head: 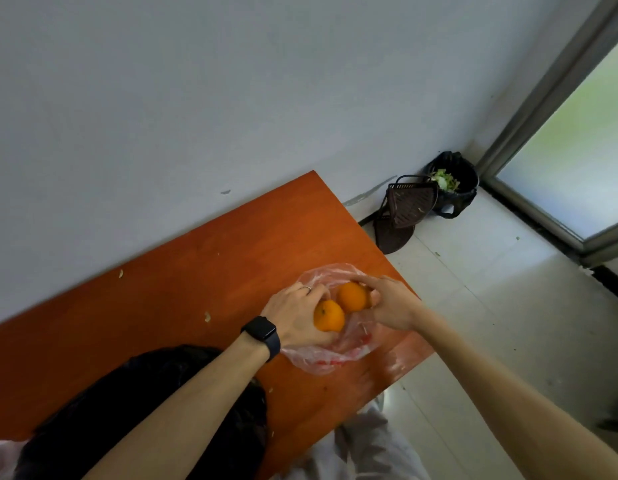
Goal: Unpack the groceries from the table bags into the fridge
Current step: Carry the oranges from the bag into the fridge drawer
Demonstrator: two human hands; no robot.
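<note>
A clear plastic bag (326, 360) lies near the right end of the orange-brown table (182, 289). My left hand (297, 317), with a dark watch on the wrist, grips one orange (329, 317) over the bag. My right hand (390, 303) grips a second orange (351, 297) just beside it; the two fruits nearly touch. A black plastic bag (103, 420) sits on the table under my left forearm. The fridge is out of view.
A white wall runs behind the table. On the tiled floor at the right stand a dark woven basket (404, 209) and a black-lined bin with green scraps (453, 181), next to a glass door (577, 150). A pale bag corner (0, 459) shows at bottom left.
</note>
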